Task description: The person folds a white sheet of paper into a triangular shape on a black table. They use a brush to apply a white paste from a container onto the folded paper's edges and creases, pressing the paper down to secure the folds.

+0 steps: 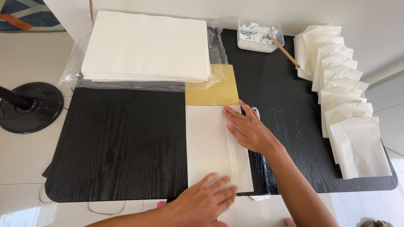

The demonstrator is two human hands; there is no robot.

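White folded paper sheet (208, 143) lengthwise away from person, left hand (204, 201), right hand (248, 130) flat on it

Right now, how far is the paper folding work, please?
Done: a row of folded white packets lies along the table's right side. In hand: the left hand and right hand press flat a folded sheet over a yellow board. Left: a thick stack of unfolded sheets.

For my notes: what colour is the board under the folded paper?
Mustard yellow board, head view.
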